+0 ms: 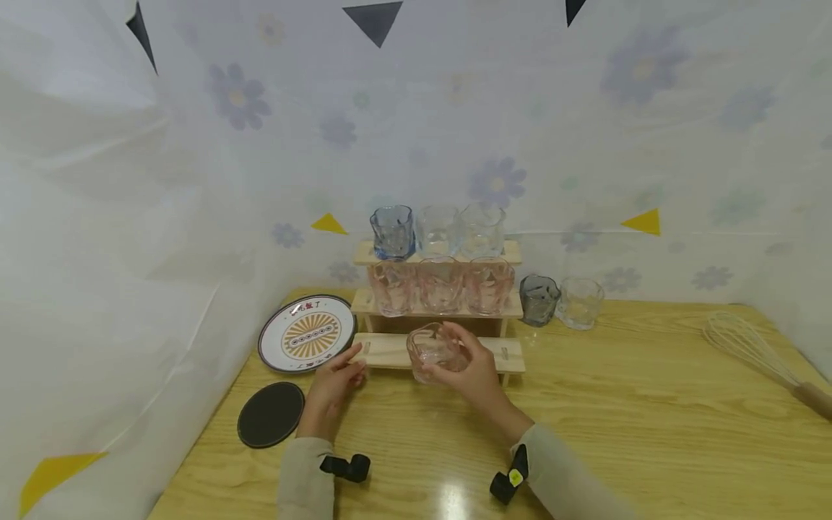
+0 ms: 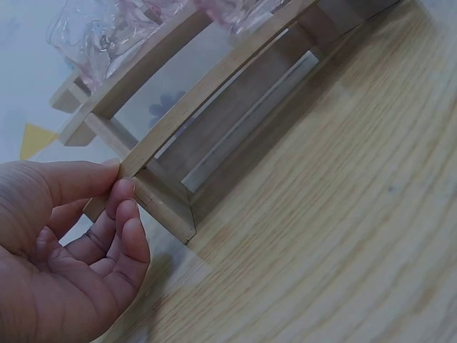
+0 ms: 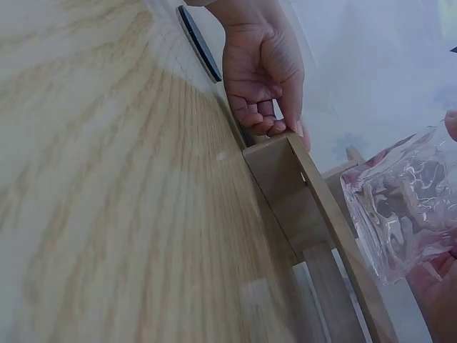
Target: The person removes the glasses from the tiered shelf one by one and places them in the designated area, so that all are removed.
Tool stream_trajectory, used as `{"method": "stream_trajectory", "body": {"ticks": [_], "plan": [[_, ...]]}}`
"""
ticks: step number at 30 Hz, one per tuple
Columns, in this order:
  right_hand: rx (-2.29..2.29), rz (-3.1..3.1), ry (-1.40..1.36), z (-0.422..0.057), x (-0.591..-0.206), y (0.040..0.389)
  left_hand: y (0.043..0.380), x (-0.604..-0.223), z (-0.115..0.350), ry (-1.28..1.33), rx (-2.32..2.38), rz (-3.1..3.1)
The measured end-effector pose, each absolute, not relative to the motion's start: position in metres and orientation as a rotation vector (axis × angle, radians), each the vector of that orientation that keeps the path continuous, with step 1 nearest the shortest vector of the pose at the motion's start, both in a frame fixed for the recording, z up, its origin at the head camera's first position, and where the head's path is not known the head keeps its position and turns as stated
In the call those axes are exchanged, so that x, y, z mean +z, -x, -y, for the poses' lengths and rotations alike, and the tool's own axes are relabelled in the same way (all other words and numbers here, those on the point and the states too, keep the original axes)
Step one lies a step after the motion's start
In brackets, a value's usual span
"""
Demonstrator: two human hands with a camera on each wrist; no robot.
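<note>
My right hand (image 1: 479,375) grips a pale pink wavy glass (image 1: 425,348) by its sides, at the front of the lowest step of a three-tier wooden rack (image 1: 386,352). In the right wrist view the pink glass (image 3: 400,204) appears beside the step's edge; whether it touches the wood, I cannot tell. At the rack's left end, my left hand (image 1: 329,390) pinches the corner of that lowest step between thumb and fingers, as the left hand (image 2: 71,243) in the left wrist view shows. Several pink glasses (image 1: 442,285) line the middle step.
A blue glass (image 1: 393,232) and two clear glasses (image 1: 482,231) occupy the top step. Right of the rack stand a grey glass (image 1: 539,300) and a clear glass (image 1: 581,303). A patterned plate (image 1: 273,339) and black coaster (image 1: 271,415) lie left; a whisk (image 1: 760,354) lies far right.
</note>
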State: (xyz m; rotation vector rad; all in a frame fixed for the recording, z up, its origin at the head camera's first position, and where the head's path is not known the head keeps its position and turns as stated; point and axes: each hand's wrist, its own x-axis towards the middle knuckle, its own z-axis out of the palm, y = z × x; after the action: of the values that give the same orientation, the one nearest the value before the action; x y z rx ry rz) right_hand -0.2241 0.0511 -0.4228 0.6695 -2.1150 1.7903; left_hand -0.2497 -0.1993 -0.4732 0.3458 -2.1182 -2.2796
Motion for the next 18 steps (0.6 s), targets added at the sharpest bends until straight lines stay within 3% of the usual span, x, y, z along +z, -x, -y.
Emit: {"method": "stream_trajectory", "body": {"ticks": [8,18], "plan": [[1.656,2.192,-0.662,-0.093,-0.414,0.223,0.249,-0.473,0.199,-0.348,-2.292,2.091],[1.506,2.211,-0.566,-0.168,-0.429,0.235,0.248,-0.473,0.199,-0.352,-2.268,2.13]]}}
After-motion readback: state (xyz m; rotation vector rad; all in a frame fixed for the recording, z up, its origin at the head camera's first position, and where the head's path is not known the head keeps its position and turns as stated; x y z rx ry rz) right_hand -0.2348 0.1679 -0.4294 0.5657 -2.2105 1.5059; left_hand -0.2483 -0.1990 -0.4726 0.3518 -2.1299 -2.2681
